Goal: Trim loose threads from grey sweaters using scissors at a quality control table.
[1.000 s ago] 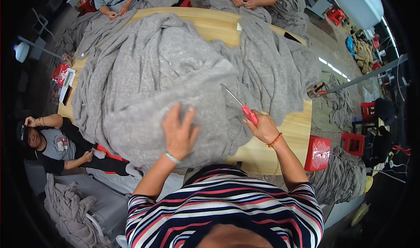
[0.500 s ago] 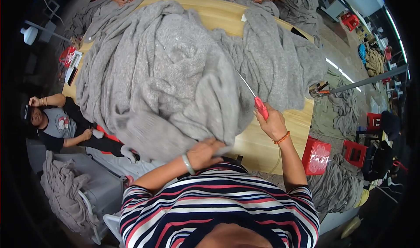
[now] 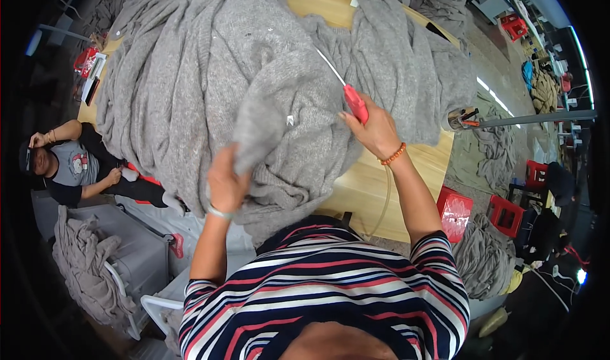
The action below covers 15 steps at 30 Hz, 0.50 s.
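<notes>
The left hand (image 3: 227, 181), blurred, meets a soft grey knitted garment (image 3: 298, 144), partly lifted just beyond its fingers; whether they pinch it, I cannot tell. The garment looks limp and snag-prone, best gripped by a doubled edge. Right of those fingers, the right hand (image 3: 378, 131) curls its fingers around a red-handled, thin-shafted metal tool (image 3: 356, 105).

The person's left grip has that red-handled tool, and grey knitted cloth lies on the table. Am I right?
Wrong side! The head view shows the red-handled tool in the person's right grip. And yes, grey knitted cloth lies on the table.
</notes>
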### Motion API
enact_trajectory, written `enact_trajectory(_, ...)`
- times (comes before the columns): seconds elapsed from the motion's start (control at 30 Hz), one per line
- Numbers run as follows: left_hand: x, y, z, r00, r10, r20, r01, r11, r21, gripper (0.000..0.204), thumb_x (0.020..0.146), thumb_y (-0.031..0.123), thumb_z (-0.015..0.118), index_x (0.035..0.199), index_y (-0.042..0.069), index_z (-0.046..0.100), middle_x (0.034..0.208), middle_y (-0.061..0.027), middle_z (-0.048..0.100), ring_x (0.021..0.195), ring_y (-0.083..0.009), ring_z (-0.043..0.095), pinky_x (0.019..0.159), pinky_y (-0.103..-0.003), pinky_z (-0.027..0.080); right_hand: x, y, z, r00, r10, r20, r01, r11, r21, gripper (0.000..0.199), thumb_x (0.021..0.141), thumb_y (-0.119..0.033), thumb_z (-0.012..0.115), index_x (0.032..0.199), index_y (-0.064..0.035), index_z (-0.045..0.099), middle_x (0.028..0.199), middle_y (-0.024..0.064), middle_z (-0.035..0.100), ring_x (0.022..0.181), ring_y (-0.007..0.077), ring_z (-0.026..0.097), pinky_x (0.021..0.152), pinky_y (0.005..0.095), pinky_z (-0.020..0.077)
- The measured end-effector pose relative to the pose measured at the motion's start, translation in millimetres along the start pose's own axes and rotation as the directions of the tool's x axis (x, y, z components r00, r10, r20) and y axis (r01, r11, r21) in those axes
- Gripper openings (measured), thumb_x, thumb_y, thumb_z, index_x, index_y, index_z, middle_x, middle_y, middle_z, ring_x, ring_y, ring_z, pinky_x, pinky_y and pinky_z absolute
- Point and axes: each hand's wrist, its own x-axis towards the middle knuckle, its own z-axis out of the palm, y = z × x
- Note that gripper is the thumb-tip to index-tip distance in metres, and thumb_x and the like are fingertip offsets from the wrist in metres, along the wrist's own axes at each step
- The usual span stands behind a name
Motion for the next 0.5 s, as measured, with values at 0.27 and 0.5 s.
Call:
enact_trajectory(0.27, -42.1, 88.9, 76.8, 0.703, 0.449, 0.552, -0.037, 0.798, -0.601, 0.052, 0.081, 0.026, 0.075, 0.124, 0.004, 0.057, 0.105, -0.0155, 0.063, 0.095, -0.0363, 0.061, 0.086, -0.040, 0.050, -14.2, 4.4, -7.0, 1.000, 0.004, -0.021, -0.005, 1.000, -0.031, 0.051, 0.086, -0.036, 0.070, 0.122, -0.0019, 0.058, 0.093, 0.0239, 0.068, 0.088, 0.0405, 0.067, 0.073, 0.0414, 0.0518)
enact_trajectory(0.5, 33.2, 30.9, 123.6, 0.965, -0.243, 0.101, 0.258, 0.804, -0.536, 0.057, 0.078, 0.020, 0.077, 0.127, 0.005, 0.054, 0.112, -0.0127, 0.058, 0.097, -0.0258, 0.057, 0.084, -0.038, 0.048, -53.2, 40.1, -8.7, 0.997, 0.076, -0.028, -0.079, 0.987, -0.138, 0.049, 0.087, -0.039, 0.066, 0.121, -0.0046, 0.057, 0.085, 0.0235, 0.067, 0.082, 0.0437, 0.064, 0.071, 0.0482, 0.0503)
